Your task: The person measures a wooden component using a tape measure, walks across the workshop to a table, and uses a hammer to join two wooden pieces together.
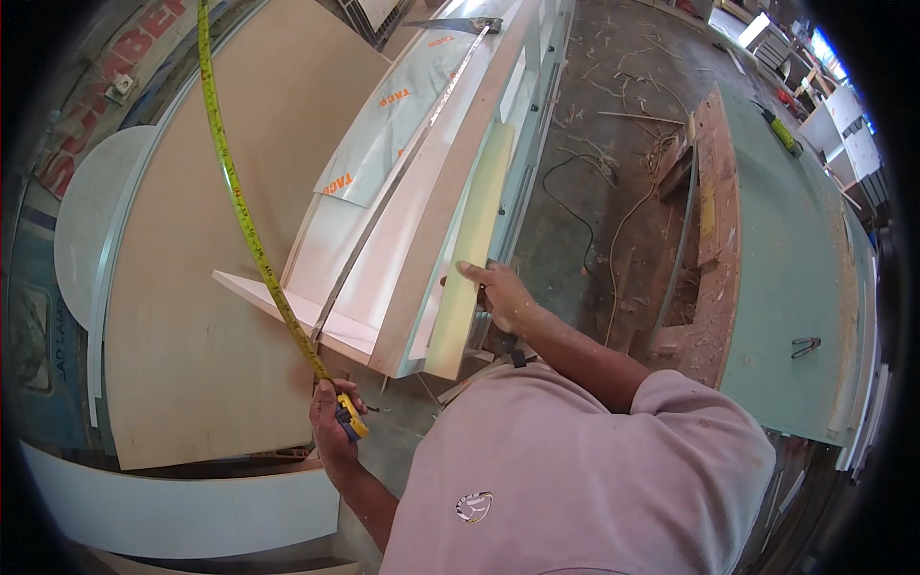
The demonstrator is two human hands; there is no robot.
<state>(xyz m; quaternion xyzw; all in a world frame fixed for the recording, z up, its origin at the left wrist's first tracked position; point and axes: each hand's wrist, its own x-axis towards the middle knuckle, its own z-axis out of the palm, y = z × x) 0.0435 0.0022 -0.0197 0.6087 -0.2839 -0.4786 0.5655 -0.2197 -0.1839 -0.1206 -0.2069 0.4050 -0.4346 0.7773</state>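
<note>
My left hand [331, 426] is closed around a yellow and dark tape measure [352, 419]. Its yellow blade [244, 222] is drawn out far, bending up past the top left edge of the view; its far end is out of sight. My right hand [500, 295] grips a long pale yellow strip [474, 240], thumb on top and the other fingers mostly hidden. That strip lies lengthwise along the right side of a long, white-lined wooden frame [407, 244], its near end close to the frame's near end.
A large plywood sheet [206, 316] stands at left, with a curved white panel [192, 508] below it. Printed film [374, 125] and a flat metal tool [455, 24] lie on the frame. At right, a green-topped workbench [781, 259] holds pliers [805, 346] and a green power tool [781, 132]. Cords [575, 206] cross the floor.
</note>
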